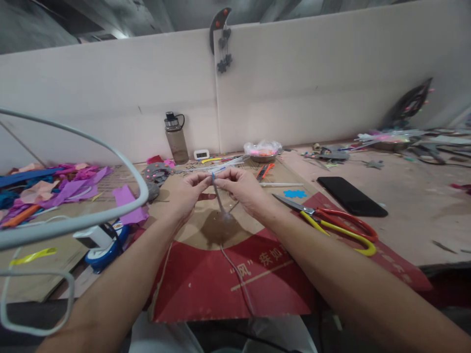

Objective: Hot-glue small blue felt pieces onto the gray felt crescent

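My left hand and my right hand meet over the cardboard, fingertips closed on a small blue piece. A thin grey strip runs down from between the fingers. Its lower end meets a blurred greyish thing that I cannot make out, with a dark shadow below. A thin grey cord trails across the red part of the cardboard to its front edge. To the right of my right hand lie a blue scalloped cutout and scissors with red and yellow handles.
Coloured fabric scraps and a white tube are at the left, near a blue-and-white plug device. A bottle, a bowl and an orange cutter stand or lie behind; a black phone is at the right.
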A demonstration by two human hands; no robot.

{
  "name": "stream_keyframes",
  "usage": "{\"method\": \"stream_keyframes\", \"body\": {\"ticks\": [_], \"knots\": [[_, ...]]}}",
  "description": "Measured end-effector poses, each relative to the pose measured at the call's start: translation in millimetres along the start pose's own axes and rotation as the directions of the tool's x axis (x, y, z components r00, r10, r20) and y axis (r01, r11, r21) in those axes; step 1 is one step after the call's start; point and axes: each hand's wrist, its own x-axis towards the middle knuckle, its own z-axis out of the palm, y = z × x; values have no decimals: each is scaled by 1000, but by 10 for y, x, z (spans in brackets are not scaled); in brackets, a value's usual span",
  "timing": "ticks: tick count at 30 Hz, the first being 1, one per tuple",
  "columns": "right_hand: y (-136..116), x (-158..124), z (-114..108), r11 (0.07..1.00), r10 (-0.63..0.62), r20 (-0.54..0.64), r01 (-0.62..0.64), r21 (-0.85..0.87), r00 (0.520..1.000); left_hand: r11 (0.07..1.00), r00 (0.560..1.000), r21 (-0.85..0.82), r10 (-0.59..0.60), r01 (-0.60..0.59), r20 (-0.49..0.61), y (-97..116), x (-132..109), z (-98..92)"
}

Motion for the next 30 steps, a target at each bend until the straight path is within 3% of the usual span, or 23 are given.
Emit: {"method": "stream_keyframes", "body": {"ticks": [6, 11, 15, 19, 23, 26, 30], "knots": [[86, 38, 40, 996, -43, -65, 38, -84, 997, 1000, 998, -17, -4, 5, 60, -2, -23, 56], [124, 72, 4, 997, -38, -94, 31, -72, 995, 998, 1000, -58, -5, 5, 14, 60, -50, 98], [93, 52, 6, 996, -61, -85, 56, -66, 995, 995, 998, 78, 56, -57, 16, 34, -34, 67], [62, 26, 19, 988, -113, -43, 108, -107, 993, 948, 985, 285, 163, -143, -48, 18, -28, 15], [62, 15, 15, 973, -170, -23, 164, -164, 985, 934, 983, 328, 170, -138, -71, 44, -33, -11], [34, -16, 15, 978, -127, 5, 126, -169, 992, 953, 977, 261, 185, -152, -104, 38, -5, -42], [-43, -100, 40, 992, 46, 156, -27, -121, 987, 984, 970, 105, 164, -147, -181, 10, 68, -109]]}}
